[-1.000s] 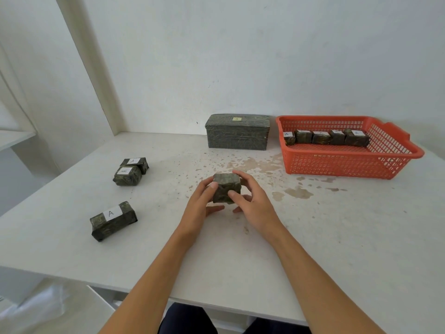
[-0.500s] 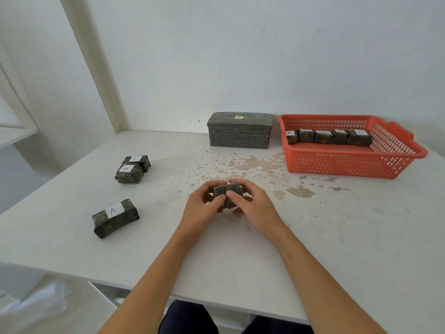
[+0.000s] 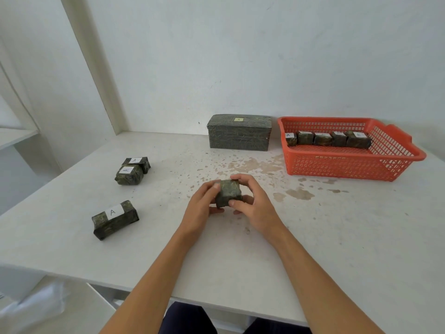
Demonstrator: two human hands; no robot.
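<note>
A small dark green wrapped block (image 3: pixel 228 192) is held just above the middle of the white table (image 3: pixel 337 237). My left hand (image 3: pixel 201 208) grips its left side with fingers on top and thumb below. My right hand (image 3: pixel 252 203) grips its right side, fingers over the top and thumb on the near face. No label shows on the face turned to me.
An orange basket (image 3: pixel 349 165) at the back right holds a row of several labelled blocks. A larger dark box (image 3: pixel 239 132) stands against the wall. Three blocks marked A lie at the left: two together (image 3: pixel 131 171), one nearer (image 3: pixel 115 219). Brown stains mark the table.
Both hands turned the block over between them: it dipped low and showed a narrow side half a second ago, and now a broad face is up again.
</note>
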